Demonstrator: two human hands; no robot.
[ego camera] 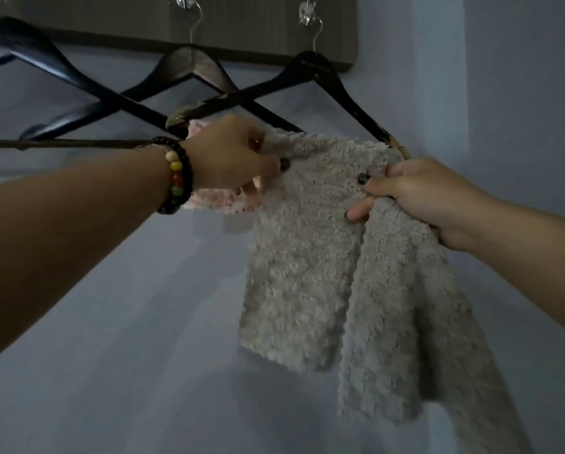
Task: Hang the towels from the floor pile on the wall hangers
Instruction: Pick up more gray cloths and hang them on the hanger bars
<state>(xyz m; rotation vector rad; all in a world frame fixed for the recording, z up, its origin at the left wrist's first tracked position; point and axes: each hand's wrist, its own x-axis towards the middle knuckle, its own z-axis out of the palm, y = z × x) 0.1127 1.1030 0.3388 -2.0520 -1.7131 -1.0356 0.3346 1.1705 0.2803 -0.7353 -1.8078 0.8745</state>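
Note:
A fluffy grey towel [310,257] is draped over the bottom bar of the rightmost dark hanger [320,73], with two flaps hanging down. My left hand [232,155], with a bead bracelet on the wrist, pinches the towel's upper left edge at the bar. On the right, my right hand [418,194] grips the towel's bunched right part just below the hanger's end. A pink towel [222,199] hangs behind my left hand, mostly hidden.
Two more dark hangers [189,65] hang to the left from clear hooks [307,14] on a grey-brown wall board [241,27]; their arms cross each other. A plain pale wall [143,306] fills the background below.

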